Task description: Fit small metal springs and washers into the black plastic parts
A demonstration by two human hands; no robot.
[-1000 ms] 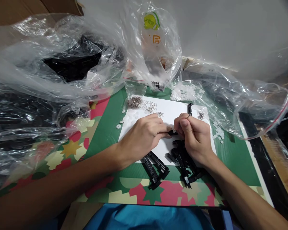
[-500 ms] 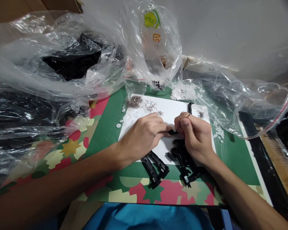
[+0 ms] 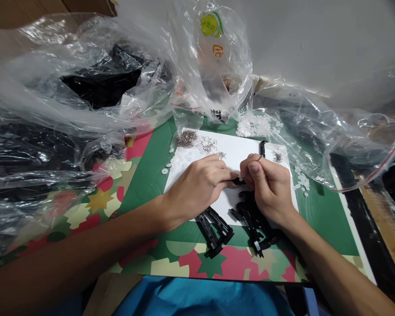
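Observation:
My left hand (image 3: 197, 186) and my right hand (image 3: 269, 186) meet over a white sheet (image 3: 232, 151), fingertips pinching one small black plastic part (image 3: 239, 180) between them. The right hand also holds something thin and metallic between thumb and forefinger; what it is cannot be made out. Finished-looking long black plastic pieces (image 3: 214, 228) lie just below my left hand, and a second heap of black pieces (image 3: 255, 226) sits under my right wrist. Another black piece (image 3: 262, 148) lies on the sheet above my right hand.
Small metal springs (image 3: 185, 138) and white plastic discs (image 3: 179, 161) are scattered on the sheet. More white discs (image 3: 255, 126) lie at the back. Crumpled clear plastic bags (image 3: 85, 87) holding black parts crowd the left and back; another bag (image 3: 342, 140) lies at the right.
Both hands stay pinched on the small black part; only tiny finger movements. The camera view has shifted slightly.

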